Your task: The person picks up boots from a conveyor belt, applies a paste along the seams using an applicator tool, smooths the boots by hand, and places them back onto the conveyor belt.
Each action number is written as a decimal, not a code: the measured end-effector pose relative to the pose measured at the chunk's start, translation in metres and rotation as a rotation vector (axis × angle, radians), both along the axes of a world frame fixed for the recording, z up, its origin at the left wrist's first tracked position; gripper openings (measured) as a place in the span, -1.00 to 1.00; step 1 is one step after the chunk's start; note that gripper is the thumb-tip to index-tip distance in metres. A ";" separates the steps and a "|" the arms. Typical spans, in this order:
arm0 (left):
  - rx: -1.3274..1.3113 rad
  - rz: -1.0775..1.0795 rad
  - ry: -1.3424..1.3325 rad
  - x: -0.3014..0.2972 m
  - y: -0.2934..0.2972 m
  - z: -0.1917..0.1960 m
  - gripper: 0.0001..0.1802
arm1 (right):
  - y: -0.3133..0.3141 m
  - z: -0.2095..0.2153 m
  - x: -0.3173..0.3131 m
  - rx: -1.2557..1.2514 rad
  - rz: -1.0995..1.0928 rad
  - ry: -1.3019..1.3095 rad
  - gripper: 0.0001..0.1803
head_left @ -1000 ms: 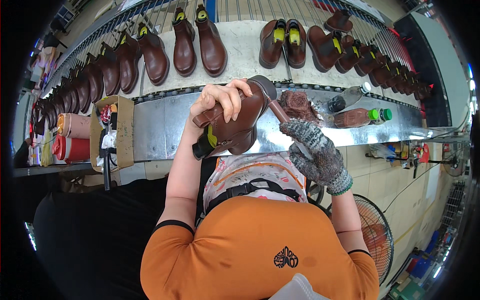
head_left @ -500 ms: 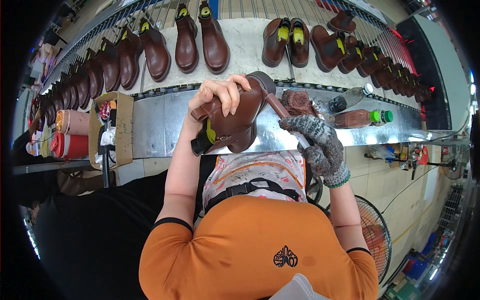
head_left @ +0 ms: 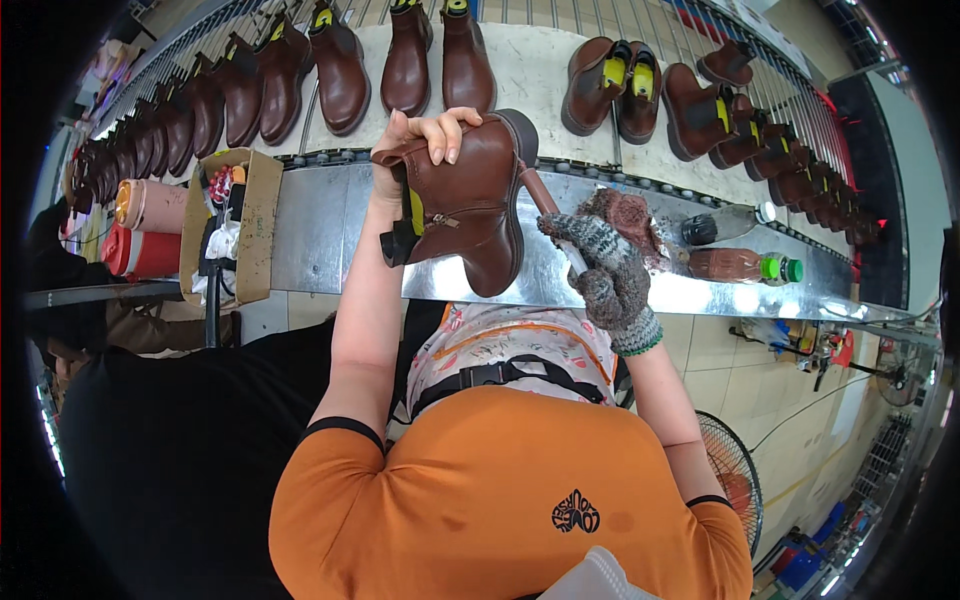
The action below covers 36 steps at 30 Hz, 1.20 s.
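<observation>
One brown leather ankle boot with a dark block heel (head_left: 470,200) is held above the shiny metal bench (head_left: 320,235), tipped on its side with the sole facing right and the toe pointing down toward the person. Its leather is smooth and glossy, and a yellow insert shows at the opening. The bare left hand (head_left: 415,150) is clamped over the boot's shaft, fingers curled together across the upper edge. The right hand in a grey knitted glove (head_left: 600,265) is closed around a thin brown-handled tool (head_left: 550,215), whose tip is laid against the sole near the heel. Two plastic bottles (head_left: 740,265) are seen lying on the bench to the right. At least a dozen similar brown boots (head_left: 425,60) are lined up on the pale conveyor belt (head_left: 530,70) behind. One open cardboard box (head_left: 235,225) is set on the bench at the left, beside two rolls of material (head_left: 145,230).
</observation>
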State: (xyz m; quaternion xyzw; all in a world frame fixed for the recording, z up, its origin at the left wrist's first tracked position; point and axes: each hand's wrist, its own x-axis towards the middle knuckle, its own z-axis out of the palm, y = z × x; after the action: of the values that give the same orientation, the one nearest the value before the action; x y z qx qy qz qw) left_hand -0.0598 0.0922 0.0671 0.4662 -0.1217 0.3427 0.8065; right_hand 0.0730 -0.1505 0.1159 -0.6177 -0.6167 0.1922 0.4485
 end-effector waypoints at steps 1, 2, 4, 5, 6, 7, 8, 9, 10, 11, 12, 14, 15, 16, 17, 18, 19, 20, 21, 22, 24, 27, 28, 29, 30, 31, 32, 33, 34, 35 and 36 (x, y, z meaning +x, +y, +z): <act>-0.036 -0.008 -0.001 -0.001 0.001 -0.001 -0.31 | 0.002 -0.003 0.000 -0.030 0.006 0.000 -0.42; -0.071 -0.017 -0.002 -0.002 0.002 -0.002 -0.32 | 0.003 -0.007 0.000 -0.025 -0.001 -0.006 -0.43; -0.108 -0.025 0.001 -0.003 0.005 -0.005 -0.32 | 0.006 -0.011 -0.002 -0.006 0.000 0.010 -0.43; -0.115 -0.028 -0.004 -0.004 0.007 -0.006 -0.32 | 0.008 -0.012 -0.003 0.016 0.000 0.022 -0.43; -0.121 -0.031 -0.008 -0.004 0.009 -0.008 -0.32 | 0.009 -0.014 -0.003 0.014 0.003 0.025 -0.43; -0.123 -0.029 -0.006 -0.006 0.010 -0.009 -0.32 | 0.010 -0.016 -0.003 0.011 0.003 0.008 -0.42; -0.132 -0.023 -0.001 -0.006 0.011 -0.010 -0.32 | 0.010 -0.018 -0.003 0.007 -0.001 -0.010 -0.42; -0.141 -0.018 0.004 -0.006 0.011 -0.010 -0.32 | 0.010 -0.020 -0.004 0.005 -0.002 -0.008 -0.42; -0.143 -0.019 0.005 -0.006 0.011 -0.010 -0.32 | 0.010 -0.022 -0.004 -0.005 -0.005 0.000 -0.42; -0.147 0.001 0.011 -0.007 0.011 -0.009 -0.32 | 0.010 -0.024 -0.005 -0.014 -0.008 0.008 -0.41; -0.152 0.020 0.017 -0.008 0.011 -0.009 -0.32 | 0.010 -0.025 -0.005 -0.015 -0.008 0.010 -0.41; -0.150 0.012 0.018 -0.009 0.015 -0.013 -0.32 | 0.009 -0.026 -0.005 -0.078 0.000 0.054 -0.39; -0.147 0.004 0.015 -0.010 0.017 -0.015 -0.32 | 0.009 -0.028 -0.006 -0.078 0.000 0.056 -0.39; -0.148 0.005 0.018 -0.011 0.018 -0.017 -0.32 | 0.009 -0.031 -0.006 -0.062 0.004 0.054 -0.39; -0.160 -0.004 0.014 -0.011 0.017 -0.016 -0.32 | 0.010 -0.034 -0.006 -0.046 0.007 0.052 -0.38; -0.172 -0.012 0.010 -0.011 0.017 -0.016 -0.31 | 0.010 -0.037 -0.006 -0.046 0.005 0.055 -0.38; -0.173 -0.014 0.013 -0.012 0.018 -0.016 -0.31 | 0.010 -0.040 -0.006 -0.032 0.012 0.054 -0.40; -0.187 -0.036 0.001 -0.012 0.020 -0.019 -0.31 | 0.011 -0.042 -0.006 -0.018 0.020 0.053 -0.41; -0.201 -0.058 -0.011 -0.013 0.022 -0.021 -0.31 | 0.011 -0.043 -0.007 -0.019 0.020 0.055 -0.41; -0.201 -0.058 -0.009 -0.014 0.025 -0.023 -0.31 | 0.012 -0.044 -0.007 -0.027 0.027 0.070 -0.42; -0.220 -0.073 -0.037 -0.016 0.029 -0.027 -0.31 | 0.012 -0.046 -0.008 -0.038 0.031 0.089 -0.44; -0.271 -0.087 -0.062 -0.019 0.033 -0.033 -0.32 | 0.012 -0.051 -0.009 -0.033 0.046 0.110 -0.48; -0.272 -0.090 -0.059 -0.020 0.034 -0.034 -0.32 | 0.011 -0.053 -0.009 -0.071 0.048 0.128 -0.48; -0.283 -0.087 -0.062 -0.023 0.035 -0.035 -0.33 | 0.010 -0.056 -0.008 -0.108 0.055 0.147 -0.48; -0.294 -0.084 -0.066 -0.025 0.036 -0.035 -0.33 | 0.009 -0.059 -0.008 -0.108 0.055 0.149 -0.48; -0.295 -0.084 -0.064 -0.027 0.037 -0.036 -0.33 | 0.009 -0.063 -0.008 -0.104 0.064 0.176 -0.47; -0.295 -0.069 -0.055 -0.029 0.038 -0.038 -0.33 | 0.009 -0.065 -0.008 -0.100 0.072 0.202 -0.45; -0.296 -0.054 -0.047 -0.031 0.039 -0.040 -0.34 | 0.008 -0.065 -0.008 -0.101 0.072 0.203 -0.45; -0.298 -0.054 -0.046 -0.032 0.041 -0.042 -0.34 | 0.007 -0.065 -0.008 -0.173 0.055 0.215 -0.40; -0.305 -0.048 -0.055 -0.032 0.042 -0.043 -0.34 | 0.006 -0.066 -0.008 -0.244 0.037 0.227 -0.35; -0.313 -0.042 -0.063 -0.033 0.043 -0.045 -0.34 | 0.005 -0.069 -0.008 -0.247 0.038 0.228 -0.35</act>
State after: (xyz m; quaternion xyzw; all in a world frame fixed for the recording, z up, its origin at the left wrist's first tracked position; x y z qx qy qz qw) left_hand -0.0928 0.1353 0.0218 0.3210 -0.1019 0.3551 0.8721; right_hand 0.0654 -0.1459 0.0472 -0.6307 -0.5451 0.3436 0.4325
